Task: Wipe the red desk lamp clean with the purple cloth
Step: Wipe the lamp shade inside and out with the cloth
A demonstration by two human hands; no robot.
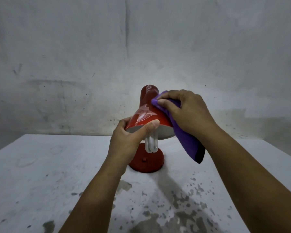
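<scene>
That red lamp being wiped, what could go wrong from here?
1. The bare white bulb sticks out below the shade, right beside the left hand; a slip could knock it.
2. The purple cloth hangs loose under the right hand and might snag the shade's rim.
3. Pressing on the tilted shade could tip the lamp on its small base.

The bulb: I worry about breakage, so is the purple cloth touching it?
No, the purple cloth lies against the red shade, apart from the bulb.
</scene>
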